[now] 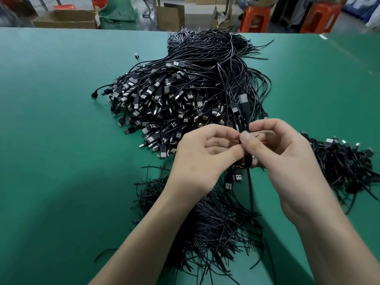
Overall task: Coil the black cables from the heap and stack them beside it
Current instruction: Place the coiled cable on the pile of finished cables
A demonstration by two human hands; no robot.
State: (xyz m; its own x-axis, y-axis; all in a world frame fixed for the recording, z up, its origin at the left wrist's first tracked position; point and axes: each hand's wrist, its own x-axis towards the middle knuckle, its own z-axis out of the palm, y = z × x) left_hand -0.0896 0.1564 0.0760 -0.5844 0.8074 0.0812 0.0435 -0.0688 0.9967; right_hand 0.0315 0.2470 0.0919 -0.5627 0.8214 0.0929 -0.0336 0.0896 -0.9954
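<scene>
Fingers of left hand (203,155) and right hand (283,151) curled, both pinching one cable (244,112) between them, plug end up, probably to hold the coil tight. Heap (174,95) just behind; coiled stack (345,161) right of it on desk (61,130).

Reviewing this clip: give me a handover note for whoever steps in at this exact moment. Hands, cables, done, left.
Left hand pinches a looped cable, held above the table.
Right hand pinches the same cable.
The heap lies beyond the hands and is large.
The stack of coiled cables sits to the right of it.
Thin black strands lie under the forearms.
Done: some cables stacked.
Left: finish this one, add it to the stack, then work through the heap.
</scene>
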